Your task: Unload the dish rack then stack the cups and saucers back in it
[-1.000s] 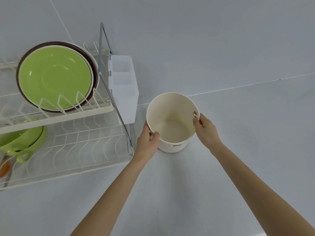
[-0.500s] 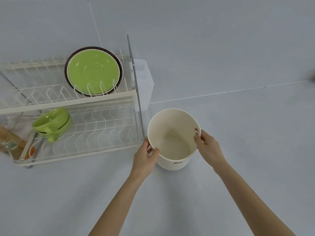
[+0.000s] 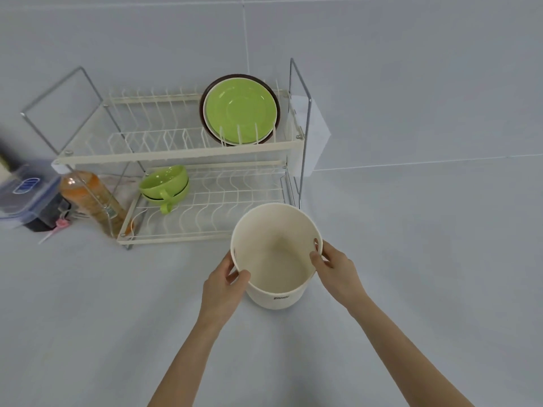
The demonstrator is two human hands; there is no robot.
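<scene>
The tub has come nearer me with my left hand and right hand, fingers pinching its rim, before the rack holding saucers and cups.

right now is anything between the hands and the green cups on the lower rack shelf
Yes. Both the left hand and right hand grip the cream bucket, which sits right in front of the dish rack. The green cups lie behind it to the left, otherwise unobstructed.

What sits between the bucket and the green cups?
Only bare wire of the rack's lower shelf separates bucket from green cups, in the head view.
</scene>
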